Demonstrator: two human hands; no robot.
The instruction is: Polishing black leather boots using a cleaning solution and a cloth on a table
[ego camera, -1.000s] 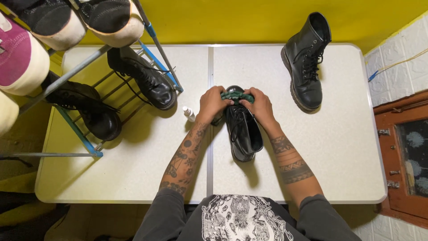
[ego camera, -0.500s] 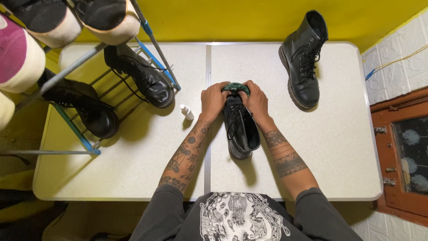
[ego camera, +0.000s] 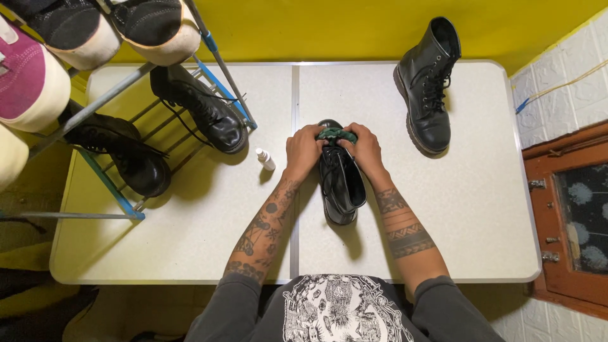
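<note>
Gripping a green cloth (ego camera: 334, 134) over a black boot (ego camera: 341, 180), left hand (ego camera: 303, 151) and right hand (ego camera: 363, 148), fingers clenched.

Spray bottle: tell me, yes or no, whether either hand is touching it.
No. The spray bottle lies on the table, apart from the left hand; both hands press a green cloth on the boot.

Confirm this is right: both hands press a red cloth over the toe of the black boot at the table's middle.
Not quite: the cloth is green, not red. The head view shows the left hand and right hand pressing it over the toe of the black boot at the table's middle.
</note>
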